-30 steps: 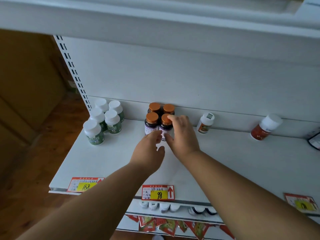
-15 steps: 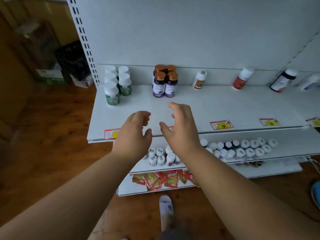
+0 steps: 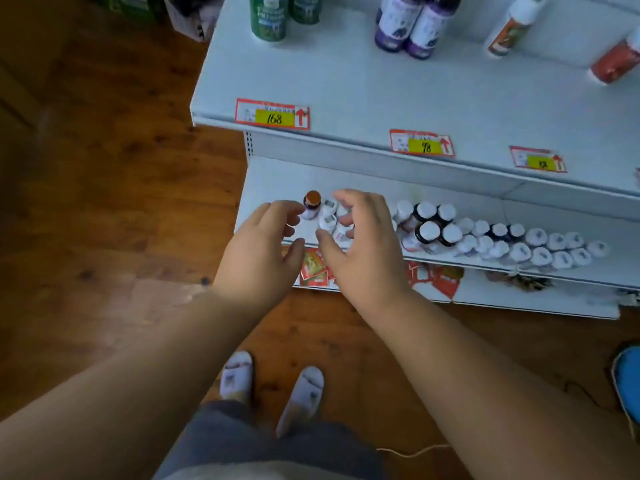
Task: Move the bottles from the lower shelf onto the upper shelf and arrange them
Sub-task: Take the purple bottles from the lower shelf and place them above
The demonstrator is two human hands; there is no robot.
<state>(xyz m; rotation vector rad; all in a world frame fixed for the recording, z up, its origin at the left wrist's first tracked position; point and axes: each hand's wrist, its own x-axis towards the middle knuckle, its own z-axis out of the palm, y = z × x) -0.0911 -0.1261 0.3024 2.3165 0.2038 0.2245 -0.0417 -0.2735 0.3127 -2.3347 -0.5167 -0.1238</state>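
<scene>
Reaching down for the next pick: left hand (image 3: 258, 249) and right hand (image 3: 363, 244) hover loosely spread, holding nothing, over the orange-capped bottle (image 3: 312, 204) and small white-capped bottles (image 3: 328, 221) at the lower shelf (image 3: 273, 181) left end; next, grip and lift to upper shelf (image 3: 363, 95).

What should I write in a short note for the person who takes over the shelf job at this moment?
Left hand: open, empty, beside the orange-capped bottle on the white lower shelf.
Right hand: fingers loosely curled over the small white-capped bottles, nothing gripped yet.
Done: green-labelled bottles and purple-labelled bottles stand grouped on the white upper shelf.
Left: the orange-capped bottle and the long row of white-capped bottles remain below.
</scene>
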